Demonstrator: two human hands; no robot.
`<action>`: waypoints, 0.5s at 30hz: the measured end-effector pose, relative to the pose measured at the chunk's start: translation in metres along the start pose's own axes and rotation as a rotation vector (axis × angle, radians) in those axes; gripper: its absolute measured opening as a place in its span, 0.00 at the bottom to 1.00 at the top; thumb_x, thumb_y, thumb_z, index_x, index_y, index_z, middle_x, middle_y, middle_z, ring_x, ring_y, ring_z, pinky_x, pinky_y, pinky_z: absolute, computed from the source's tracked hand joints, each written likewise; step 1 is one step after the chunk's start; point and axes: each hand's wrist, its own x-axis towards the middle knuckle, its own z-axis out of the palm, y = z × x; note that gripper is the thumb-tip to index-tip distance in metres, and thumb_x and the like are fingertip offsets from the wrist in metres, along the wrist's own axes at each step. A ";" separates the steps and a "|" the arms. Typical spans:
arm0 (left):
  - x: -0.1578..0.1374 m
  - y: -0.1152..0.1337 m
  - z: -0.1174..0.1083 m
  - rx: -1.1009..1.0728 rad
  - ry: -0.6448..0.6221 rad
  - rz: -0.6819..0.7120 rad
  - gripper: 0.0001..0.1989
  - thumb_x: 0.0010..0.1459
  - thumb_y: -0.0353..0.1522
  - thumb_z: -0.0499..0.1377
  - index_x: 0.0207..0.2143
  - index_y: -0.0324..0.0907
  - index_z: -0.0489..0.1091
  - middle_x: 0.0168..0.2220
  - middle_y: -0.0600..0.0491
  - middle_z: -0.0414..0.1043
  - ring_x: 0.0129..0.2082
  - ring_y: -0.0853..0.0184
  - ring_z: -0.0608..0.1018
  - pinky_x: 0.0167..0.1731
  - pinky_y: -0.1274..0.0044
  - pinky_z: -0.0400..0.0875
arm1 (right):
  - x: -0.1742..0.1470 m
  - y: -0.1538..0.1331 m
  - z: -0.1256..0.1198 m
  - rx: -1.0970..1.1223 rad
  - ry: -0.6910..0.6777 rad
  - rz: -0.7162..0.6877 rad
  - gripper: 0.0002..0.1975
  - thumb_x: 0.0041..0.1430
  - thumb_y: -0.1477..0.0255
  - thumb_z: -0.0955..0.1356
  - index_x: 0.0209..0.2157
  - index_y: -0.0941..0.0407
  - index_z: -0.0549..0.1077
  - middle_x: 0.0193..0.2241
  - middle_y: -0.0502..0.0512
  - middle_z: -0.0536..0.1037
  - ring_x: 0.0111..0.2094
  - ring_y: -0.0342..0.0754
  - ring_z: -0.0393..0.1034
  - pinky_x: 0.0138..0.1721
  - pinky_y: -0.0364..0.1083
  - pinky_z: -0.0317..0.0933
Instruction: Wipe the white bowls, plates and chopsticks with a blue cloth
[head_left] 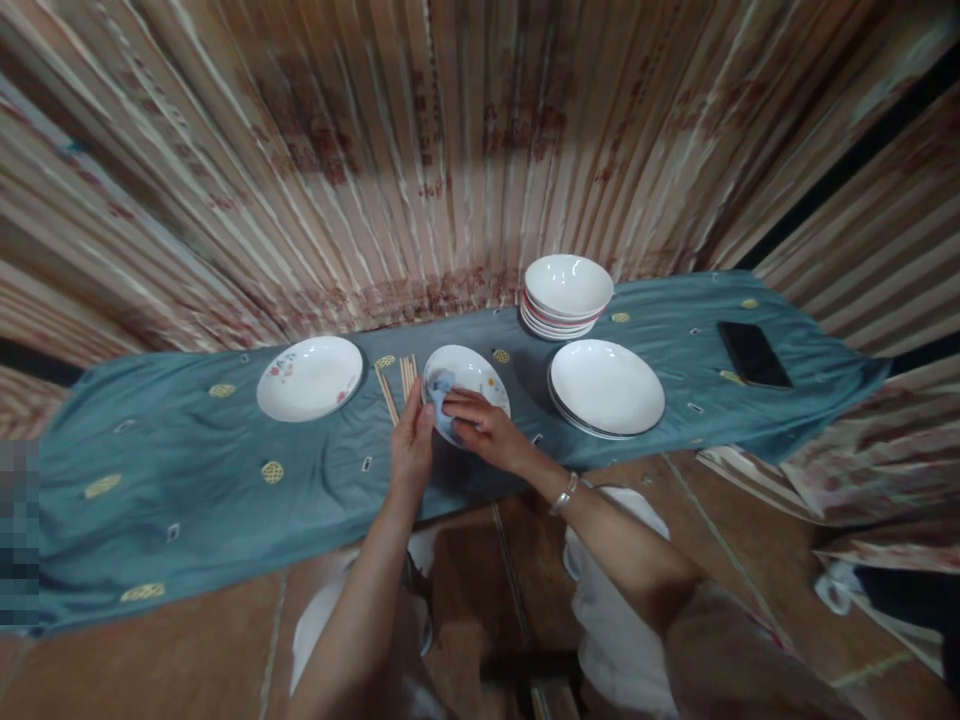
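Note:
A white plate (466,366) with small painted flowers is held over the cloth-covered table in front of me. My left hand (412,440) grips its left rim, fingers behind it and thumb at the front. Bunched against the plate's inner face is a light blue cloth (442,396), and my right hand (487,428) is closed on it. Several wooden chopsticks (387,392) lie just left of the plate, partly hidden by my left hand.
A flowered plate (310,378) lies to the left. On the right are a stack of bowls (568,286), a stack of white plates (607,386) and a black phone (753,353). A teal tablecloth (315,500) covers the narrow table; pleated curtains (465,150) hang close behind.

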 end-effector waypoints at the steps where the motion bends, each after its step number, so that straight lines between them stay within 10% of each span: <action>1: 0.000 0.001 0.000 0.032 0.000 0.021 0.28 0.56 0.43 0.61 0.58 0.46 0.66 0.57 0.50 0.70 0.60 0.58 0.67 0.58 0.67 0.64 | 0.004 0.002 0.001 -0.018 0.010 -0.029 0.17 0.62 0.77 0.61 0.49 0.54 0.74 0.54 0.57 0.73 0.60 0.50 0.61 0.62 0.54 0.52; 15: -0.008 0.011 0.007 0.152 -0.048 0.106 0.27 0.58 0.42 0.58 0.59 0.44 0.65 0.56 0.48 0.71 0.54 0.60 0.73 0.55 0.68 0.66 | 0.021 0.030 0.000 -0.355 0.066 -0.001 0.24 0.64 0.76 0.56 0.59 0.64 0.63 0.62 0.67 0.61 0.67 0.54 0.47 0.66 0.60 0.46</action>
